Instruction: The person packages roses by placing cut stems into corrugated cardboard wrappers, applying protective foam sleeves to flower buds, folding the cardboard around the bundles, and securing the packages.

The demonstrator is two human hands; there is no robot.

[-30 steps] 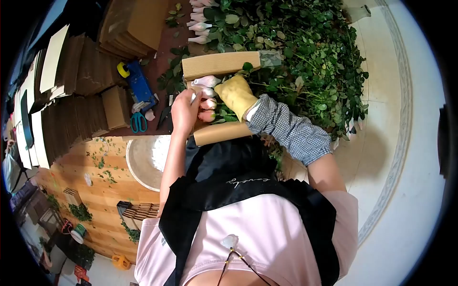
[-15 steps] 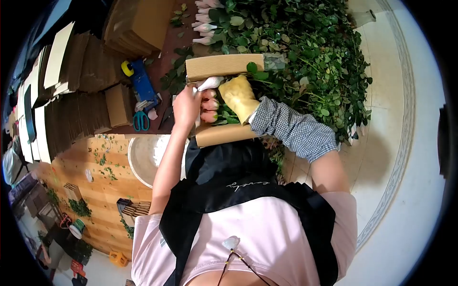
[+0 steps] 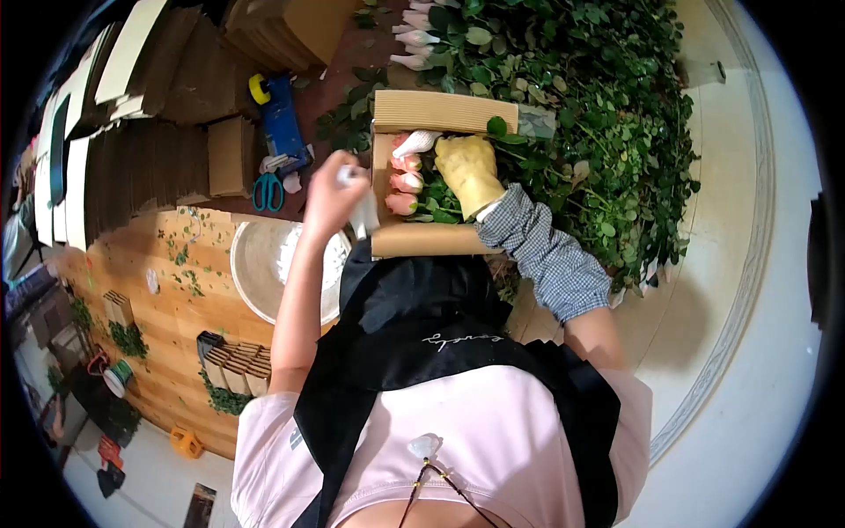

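Observation:
My left hand (image 3: pixel 334 195), bare and blurred by motion, is closed at the left end of an open cardboard wrap (image 3: pixel 444 112). A white strip (image 3: pixel 363 211), too smeared to name surely, hangs from its fingers. My right hand (image 3: pixel 466 169), in a yellow glove and checked sleeve, is closed on a rose just behind its bud. White netting (image 3: pixel 417 143) covers that rose's bud, which points left. Below it, several pink roses (image 3: pixel 405 182) lie side by side inside the wrap, their leafy stems running right.
A large pile of leafy roses (image 3: pixel 598 132) covers the right side. Teal scissors (image 3: pixel 268 191) and a blue tape dispenser (image 3: pixel 283 123) lie left on the table. Cardboard stacks (image 3: pixel 167 158) stand farther left. A white round tub (image 3: pixel 260 286) stands below the table's edge.
My left hand has drawn away from the netted bud, leftward and down relative to the wrap, with the white strip in it. My right hand stays by the netted rose. The view has shifted.

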